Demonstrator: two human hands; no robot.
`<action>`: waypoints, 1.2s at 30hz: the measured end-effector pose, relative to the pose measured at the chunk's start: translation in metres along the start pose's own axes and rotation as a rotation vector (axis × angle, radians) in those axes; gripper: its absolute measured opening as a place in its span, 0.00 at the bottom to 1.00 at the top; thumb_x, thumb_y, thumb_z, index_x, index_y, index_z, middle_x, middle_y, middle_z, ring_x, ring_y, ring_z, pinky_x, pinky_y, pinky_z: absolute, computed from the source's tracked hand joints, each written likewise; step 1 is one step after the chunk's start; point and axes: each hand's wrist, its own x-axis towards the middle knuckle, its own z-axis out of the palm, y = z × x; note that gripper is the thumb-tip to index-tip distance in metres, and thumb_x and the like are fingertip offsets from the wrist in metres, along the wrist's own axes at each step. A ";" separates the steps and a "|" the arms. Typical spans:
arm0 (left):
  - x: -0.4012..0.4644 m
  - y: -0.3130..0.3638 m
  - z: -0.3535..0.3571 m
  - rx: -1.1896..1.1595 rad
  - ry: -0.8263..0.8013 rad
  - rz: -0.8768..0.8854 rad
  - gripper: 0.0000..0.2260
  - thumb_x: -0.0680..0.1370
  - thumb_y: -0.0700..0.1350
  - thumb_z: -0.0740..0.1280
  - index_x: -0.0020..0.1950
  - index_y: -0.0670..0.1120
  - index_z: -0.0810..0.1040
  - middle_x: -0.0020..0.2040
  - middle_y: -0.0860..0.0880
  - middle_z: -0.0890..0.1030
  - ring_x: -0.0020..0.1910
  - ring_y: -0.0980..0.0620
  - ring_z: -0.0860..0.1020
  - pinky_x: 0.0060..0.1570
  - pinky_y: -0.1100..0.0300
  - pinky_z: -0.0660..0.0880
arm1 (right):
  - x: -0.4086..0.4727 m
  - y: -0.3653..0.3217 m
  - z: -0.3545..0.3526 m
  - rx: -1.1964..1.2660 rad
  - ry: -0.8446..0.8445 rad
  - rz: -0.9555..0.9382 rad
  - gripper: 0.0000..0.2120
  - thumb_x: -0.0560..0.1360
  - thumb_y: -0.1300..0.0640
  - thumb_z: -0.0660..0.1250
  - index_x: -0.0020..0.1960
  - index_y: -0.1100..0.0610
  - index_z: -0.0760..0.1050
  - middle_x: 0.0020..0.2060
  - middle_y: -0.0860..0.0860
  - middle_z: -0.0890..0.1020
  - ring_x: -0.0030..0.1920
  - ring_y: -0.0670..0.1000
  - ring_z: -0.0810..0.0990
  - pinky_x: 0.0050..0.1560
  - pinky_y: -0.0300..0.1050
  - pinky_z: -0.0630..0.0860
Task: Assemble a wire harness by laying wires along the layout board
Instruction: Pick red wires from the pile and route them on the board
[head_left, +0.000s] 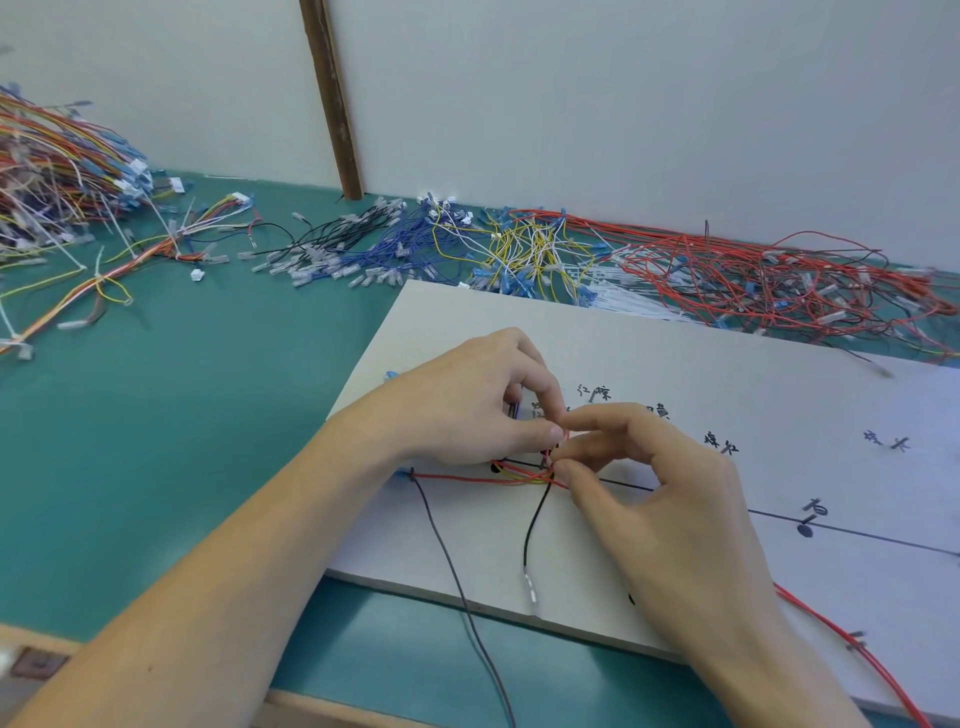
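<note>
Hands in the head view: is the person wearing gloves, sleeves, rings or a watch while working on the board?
No. The left hand and the right hand are both bare, with no gloves. No rings show on the visible fingers, and neither wrist carries a watch or band. Both forearms are uncovered right to the picture's lower edge, so no sleeve is in view.

Bare forearms, no sleeves; left hand (467, 405) and right hand (670, 499) ungloved

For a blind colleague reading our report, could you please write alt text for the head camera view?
Two bare hands meet over a white layout board: the left hand and right hand pinch a small bunch of red and yellow wires at one point. A black wire trails toward the board's near edge. Loose wire piles lie behind on the green table.
</note>
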 end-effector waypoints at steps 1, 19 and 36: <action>0.000 0.000 0.000 0.006 -0.009 0.003 0.02 0.77 0.54 0.74 0.45 0.60 0.83 0.56 0.59 0.74 0.49 0.60 0.76 0.47 0.65 0.73 | 0.000 0.000 0.000 0.013 -0.005 -0.004 0.20 0.72 0.67 0.76 0.54 0.44 0.80 0.42 0.40 0.86 0.47 0.43 0.85 0.49 0.27 0.72; -0.001 0.002 -0.002 -0.051 -0.038 -0.033 0.06 0.76 0.48 0.71 0.45 0.60 0.84 0.56 0.61 0.73 0.49 0.60 0.75 0.45 0.67 0.69 | -0.011 0.004 -0.002 -0.082 -0.059 0.077 0.18 0.73 0.61 0.74 0.53 0.39 0.76 0.43 0.38 0.84 0.51 0.43 0.80 0.48 0.29 0.70; 0.000 0.001 -0.002 -0.073 -0.056 -0.029 0.04 0.76 0.50 0.73 0.44 0.60 0.84 0.56 0.61 0.74 0.45 0.62 0.76 0.43 0.69 0.68 | -0.007 0.007 -0.003 0.118 -0.080 0.134 0.14 0.74 0.65 0.75 0.46 0.45 0.82 0.39 0.42 0.85 0.42 0.44 0.82 0.43 0.26 0.73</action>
